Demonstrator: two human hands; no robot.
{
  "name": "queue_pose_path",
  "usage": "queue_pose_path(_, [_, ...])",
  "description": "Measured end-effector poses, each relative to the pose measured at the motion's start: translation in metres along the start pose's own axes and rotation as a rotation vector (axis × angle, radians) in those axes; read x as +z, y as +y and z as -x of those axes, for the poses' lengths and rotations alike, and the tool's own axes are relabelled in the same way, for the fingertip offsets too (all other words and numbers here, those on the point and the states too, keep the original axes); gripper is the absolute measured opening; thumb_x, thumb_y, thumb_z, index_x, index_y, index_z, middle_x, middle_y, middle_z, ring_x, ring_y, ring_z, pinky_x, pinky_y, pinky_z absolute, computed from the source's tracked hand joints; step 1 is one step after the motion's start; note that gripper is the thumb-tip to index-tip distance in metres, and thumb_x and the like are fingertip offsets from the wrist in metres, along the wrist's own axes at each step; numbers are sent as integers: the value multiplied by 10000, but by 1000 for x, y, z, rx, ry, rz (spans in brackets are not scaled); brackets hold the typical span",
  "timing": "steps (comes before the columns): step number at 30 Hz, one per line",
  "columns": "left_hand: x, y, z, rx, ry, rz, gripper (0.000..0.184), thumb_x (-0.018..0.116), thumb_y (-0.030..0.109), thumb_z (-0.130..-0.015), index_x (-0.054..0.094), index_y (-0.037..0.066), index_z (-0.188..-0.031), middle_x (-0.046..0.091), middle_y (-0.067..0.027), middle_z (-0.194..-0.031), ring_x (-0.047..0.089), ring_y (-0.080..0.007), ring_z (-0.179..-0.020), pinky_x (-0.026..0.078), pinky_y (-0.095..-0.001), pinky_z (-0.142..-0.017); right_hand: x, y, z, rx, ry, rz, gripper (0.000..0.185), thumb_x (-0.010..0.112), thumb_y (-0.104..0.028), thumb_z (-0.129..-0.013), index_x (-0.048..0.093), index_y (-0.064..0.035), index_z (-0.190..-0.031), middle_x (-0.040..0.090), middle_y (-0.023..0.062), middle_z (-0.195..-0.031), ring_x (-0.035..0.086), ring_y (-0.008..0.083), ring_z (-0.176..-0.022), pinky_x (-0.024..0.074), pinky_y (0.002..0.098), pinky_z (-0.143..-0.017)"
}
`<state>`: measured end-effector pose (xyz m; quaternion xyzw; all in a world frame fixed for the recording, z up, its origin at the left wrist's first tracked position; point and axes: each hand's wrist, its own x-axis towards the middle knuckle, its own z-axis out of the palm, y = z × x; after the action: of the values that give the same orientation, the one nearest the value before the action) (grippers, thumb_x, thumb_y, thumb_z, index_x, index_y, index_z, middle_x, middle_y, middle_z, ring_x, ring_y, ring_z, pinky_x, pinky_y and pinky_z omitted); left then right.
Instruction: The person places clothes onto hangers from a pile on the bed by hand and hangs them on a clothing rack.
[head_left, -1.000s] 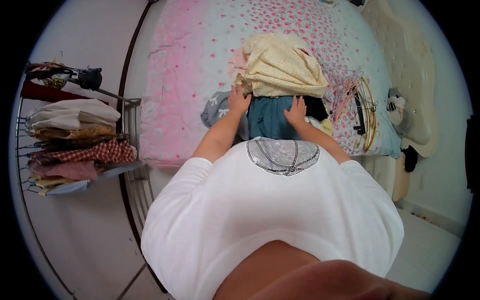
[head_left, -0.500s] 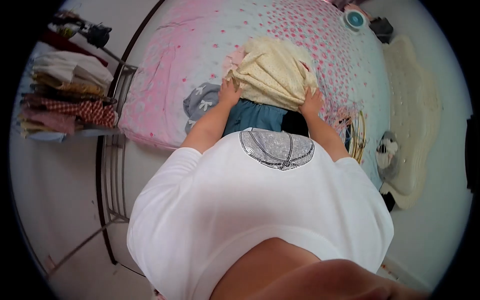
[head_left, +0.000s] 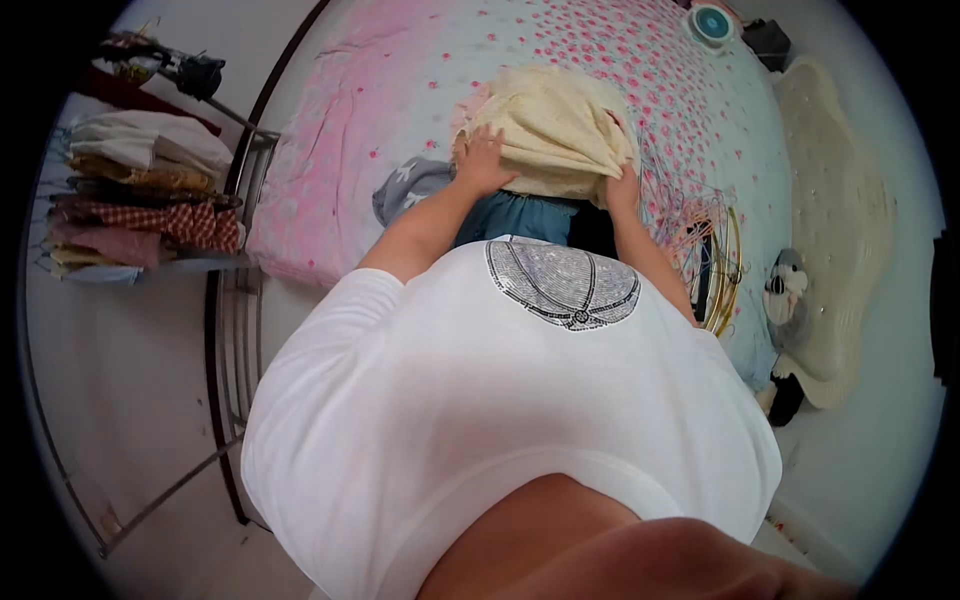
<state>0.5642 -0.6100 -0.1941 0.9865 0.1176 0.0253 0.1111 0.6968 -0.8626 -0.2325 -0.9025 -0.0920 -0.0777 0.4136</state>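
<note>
A pale yellow patterned garment (head_left: 555,125) lies bunched on the bed in front of me; its exact kind is unclear. My left hand (head_left: 485,163) rests on its left part with fingers spread. At the garment's right edge, my right hand (head_left: 622,188) is closed on a pulled-up fold of the fabric. Nearer to me is a teal garment (head_left: 520,218), partly covered by the yellow one, with a black cloth (head_left: 592,232) beside it. A grey cloth with white bows (head_left: 410,185) sits left of my left forearm.
The bed (head_left: 340,130) has a pink and pale blue floral cover. Several loose hangers (head_left: 715,265) lie at the right, near a plush toy (head_left: 787,285) and the cream headboard (head_left: 835,230). Clothes on a rack (head_left: 150,220) hang at the left. A small round fan-like object (head_left: 712,25) stands far right.
My left hand has moved from the garment's left edge inward onto its fabric, fingers now spread. My right hand has risen slightly, drawing the right edge into a taut fold.
</note>
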Motion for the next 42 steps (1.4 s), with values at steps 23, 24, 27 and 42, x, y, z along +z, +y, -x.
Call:
queue_pose_path(23, [-139,-10,5,37,-354,1829,304,540,167,-852,530,61,-1137,564,-70,-1112,551,-175,-986,466,-325,-816,16,-85,66,-321,-101,9,549,685,-200,-673,504,-122,-1186,503,113,-1192,445,323,-1118,337,448,-889])
queue_pose_path(24, [-143,-19,0,11,-366,1848,317,544,184,-850,527,65,-1144,564,-71,-1116,553,-182,-996,465,-336,-832,25,-82,65,-279,-147,-112,401,574,-99,-756,526,-89,-1154,521,116,-1182,495,268,-1068,378,375,-856])
queue_pose_path(27, [-141,-44,-13,-35,-281,1747,325,540,202,-855,520,73,-1153,565,-69,-1119,554,-193,-1005,465,-351,-844,30,-96,54,-8,-210,-430,316,490,-53,-800,531,-48,-1113,568,115,-1071,521,213,-993,402,303,-807])
queue_pose_path(42, [-125,-89,-15,-187,-78,1455,312,567,38,-747,538,-13,-1054,599,-112,-955,595,-205,-832,481,-313,-713,-65,-132,38,-48,-184,-91,364,592,-238,-757,537,-5,-1030,607,147,-946,596,278,-848,465,353,-754])
